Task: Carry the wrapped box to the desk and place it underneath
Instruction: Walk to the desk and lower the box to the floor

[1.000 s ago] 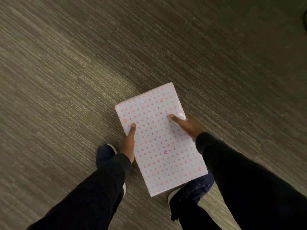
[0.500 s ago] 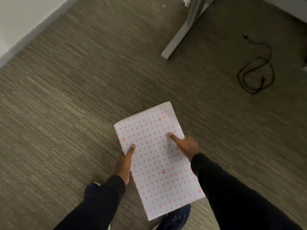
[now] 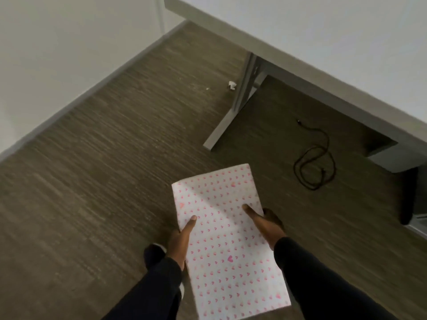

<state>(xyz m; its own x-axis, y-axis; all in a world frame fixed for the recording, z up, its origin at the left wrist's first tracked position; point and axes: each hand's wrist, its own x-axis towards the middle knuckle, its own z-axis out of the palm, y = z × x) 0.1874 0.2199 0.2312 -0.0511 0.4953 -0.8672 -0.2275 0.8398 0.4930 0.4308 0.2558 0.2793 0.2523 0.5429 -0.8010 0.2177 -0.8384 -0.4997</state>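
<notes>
The wrapped box (image 3: 227, 241), flat and covered in white paper with small pink hearts, is held level above the carpet in front of me. My left hand (image 3: 181, 239) grips its left edge with the thumb on top. My right hand (image 3: 265, 224) grips the right edge, thumb on the paper, fingers underneath. The desk (image 3: 323, 42), with a pale top and grey edge, fills the upper right; its grey metal leg (image 3: 233, 112) stands ahead of the box, and shadowed carpet lies under the top.
A black cable (image 3: 314, 165) lies coiled on the carpet under the desk. A crumpled white scrap (image 3: 231, 85) sits by the leg. A white wall with a baseboard (image 3: 76, 105) runs along the left. A dark object (image 3: 407, 192) stands at the right. My shoe (image 3: 153, 252) shows below the box.
The view has lifted and moved forward: the desk top, its leg and the wall have come into sight and grown closer. Both hands keep the same hold on the box.
</notes>
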